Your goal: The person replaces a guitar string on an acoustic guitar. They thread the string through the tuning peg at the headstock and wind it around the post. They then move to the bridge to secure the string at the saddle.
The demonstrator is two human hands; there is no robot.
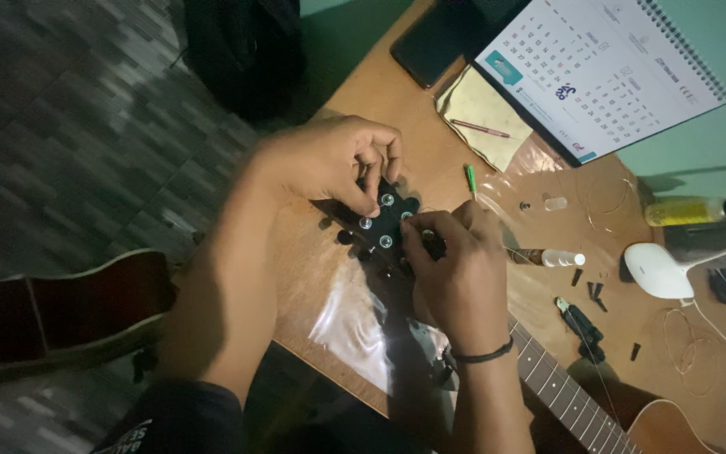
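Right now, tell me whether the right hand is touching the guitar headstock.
Touching. The head view shows the right hand with fingers pressed onto the black guitar headstock beside its tuning posts.

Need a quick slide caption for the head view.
Both hands, left and right, work at a black guitar headstock on a cluttered wooden table.

Bare wood left of the headstock (384, 220) (bottles (691, 210), lamp (657, 269) crowd the right).

A desk calendar (607, 71) leans at one o'clock — a dark tablet (434, 42) at twelve, a pen (481, 128) on yellow paper (485, 113) between. At three o'clock on the desk (380, 92) lie a yellow bottle (691, 210) and a white lamp (661, 269); wire cutters (581, 324) at four; a second guitar (60, 311) on the floor at nine.
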